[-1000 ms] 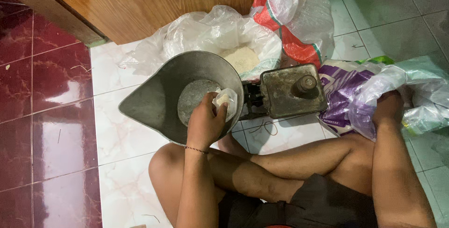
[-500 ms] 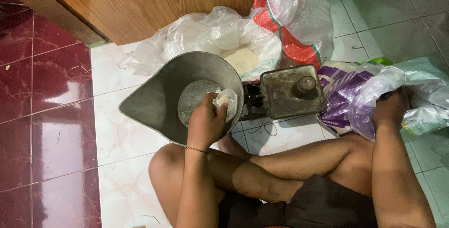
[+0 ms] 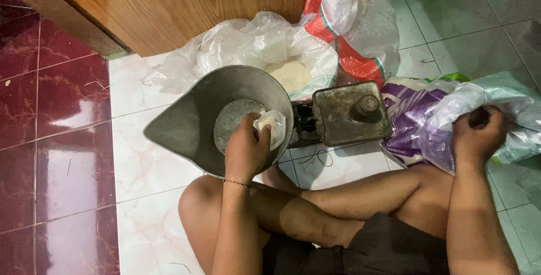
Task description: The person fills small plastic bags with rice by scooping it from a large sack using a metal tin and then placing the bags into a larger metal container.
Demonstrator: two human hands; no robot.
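Note:
I sit cross-legged on a tiled floor. My left hand (image 3: 246,150) grips a small clear plastic bag (image 3: 270,127) holding a pale grainy stuff, inside the metal scoop-shaped pan (image 3: 186,125) of a balance scale. A little white grain lies at the pan's bottom (image 3: 234,118). The scale's rusty metal platform (image 3: 344,118) carries a round weight (image 3: 365,106). My right hand (image 3: 478,135) clutches the crumpled mouth of a purple and clear plastic sack (image 3: 422,123) at the right.
A large clear bag of white grain (image 3: 288,73) lies open behind the pan. A red and white sack (image 3: 349,32) leans at the back near a wooden panel (image 3: 186,4). Dark red tiles (image 3: 51,140) lie on the left.
My right hand has shifted slightly on the sack's mouth. My left hand stays in the pan with the small bag.

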